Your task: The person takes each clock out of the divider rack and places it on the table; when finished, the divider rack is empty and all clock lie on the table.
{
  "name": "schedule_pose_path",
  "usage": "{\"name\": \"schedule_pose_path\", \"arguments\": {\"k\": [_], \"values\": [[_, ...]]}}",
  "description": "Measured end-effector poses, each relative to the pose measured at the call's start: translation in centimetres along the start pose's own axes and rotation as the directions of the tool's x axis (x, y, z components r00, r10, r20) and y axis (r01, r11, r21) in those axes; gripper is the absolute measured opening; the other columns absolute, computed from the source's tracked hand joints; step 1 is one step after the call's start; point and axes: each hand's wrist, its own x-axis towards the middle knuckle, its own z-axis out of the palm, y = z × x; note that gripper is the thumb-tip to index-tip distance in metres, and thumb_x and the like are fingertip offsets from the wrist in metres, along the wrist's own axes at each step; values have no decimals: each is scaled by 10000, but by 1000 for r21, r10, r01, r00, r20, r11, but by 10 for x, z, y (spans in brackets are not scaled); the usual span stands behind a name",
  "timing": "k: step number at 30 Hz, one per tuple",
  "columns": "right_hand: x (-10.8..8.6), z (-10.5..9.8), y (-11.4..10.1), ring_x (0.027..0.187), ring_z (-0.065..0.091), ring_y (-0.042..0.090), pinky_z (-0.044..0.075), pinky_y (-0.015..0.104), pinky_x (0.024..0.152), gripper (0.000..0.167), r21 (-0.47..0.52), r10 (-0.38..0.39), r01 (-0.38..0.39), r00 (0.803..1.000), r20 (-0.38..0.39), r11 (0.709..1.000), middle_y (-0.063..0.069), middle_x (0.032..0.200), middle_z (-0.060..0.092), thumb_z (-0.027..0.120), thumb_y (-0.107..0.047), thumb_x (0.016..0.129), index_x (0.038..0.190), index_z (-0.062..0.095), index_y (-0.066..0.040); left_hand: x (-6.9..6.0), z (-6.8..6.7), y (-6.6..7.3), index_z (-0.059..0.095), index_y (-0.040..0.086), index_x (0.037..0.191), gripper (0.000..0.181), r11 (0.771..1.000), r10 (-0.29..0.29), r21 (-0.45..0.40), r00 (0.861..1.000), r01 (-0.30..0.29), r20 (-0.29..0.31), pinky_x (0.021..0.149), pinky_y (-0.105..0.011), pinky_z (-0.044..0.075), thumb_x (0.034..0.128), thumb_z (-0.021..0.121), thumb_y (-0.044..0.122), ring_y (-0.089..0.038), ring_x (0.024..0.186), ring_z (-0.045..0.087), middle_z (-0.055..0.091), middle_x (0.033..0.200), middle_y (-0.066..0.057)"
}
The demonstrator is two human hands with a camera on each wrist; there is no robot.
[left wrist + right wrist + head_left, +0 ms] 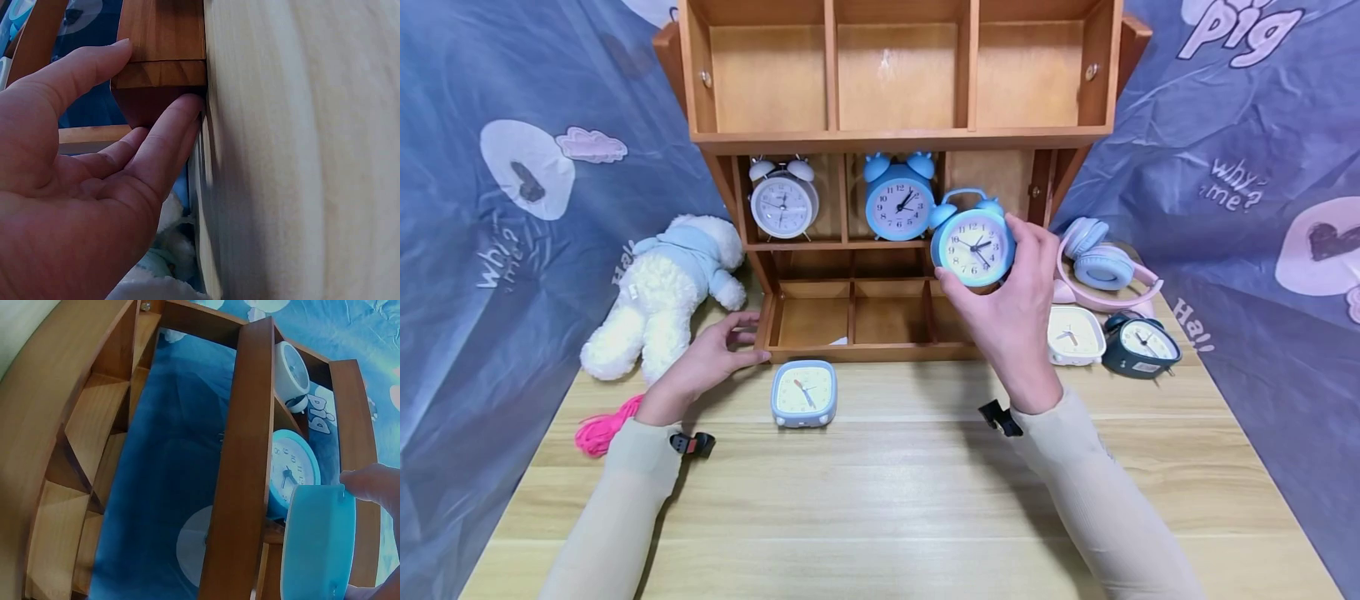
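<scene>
A blue twin-bell alarm clock (973, 247) is in my right hand (1015, 317), gripped by its round case between thumb and fingers. It is held in front of the middle tier's right compartment. Just left of it, another blue alarm clock (900, 204) stands in the middle compartment, and a white alarm clock (784, 200) stands in the left one. My left hand (711, 354) holds the lower left corner of the wooden shelf (880, 354); in the left wrist view the thumb (103, 65) lies on one face and the fingers reach around the other side.
On the table, a square blue clock (804, 393) stands before the shelf. To the right are a white square clock (1074, 336), a dark green alarm clock (1141, 345) and pink-and-blue headphones (1105, 265). A plush toy (666, 292) and pink cord (606, 427) lie left.
</scene>
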Motion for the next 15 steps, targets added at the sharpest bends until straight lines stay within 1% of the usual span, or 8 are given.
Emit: {"name": "schedule_pose_path", "arguments": {"k": [9,15], "values": [[-10,-1,2,1418,507,364,445,525,1160,962,-15,15,-15,999,48,1000,260,1517,495,982,-383,820,1582,539,1,-1,0,0,394,-45,1680,815,1000,-2,6,1000,1,6,921,-100,507,1021,825,164,-490,1479,587,535,1652,-313],[-18,0,1,1395,529,379,461,529,1132,964,-24,36,-34,997,71,999,249,1512,514,1004,-362,795,1575,557,-17,0,-1,0,396,-47,1678,815,1000,1,12,1000,-1,2,927,-97,499,1021,827,171,-489,1477,590,544,1641,-320]]}}
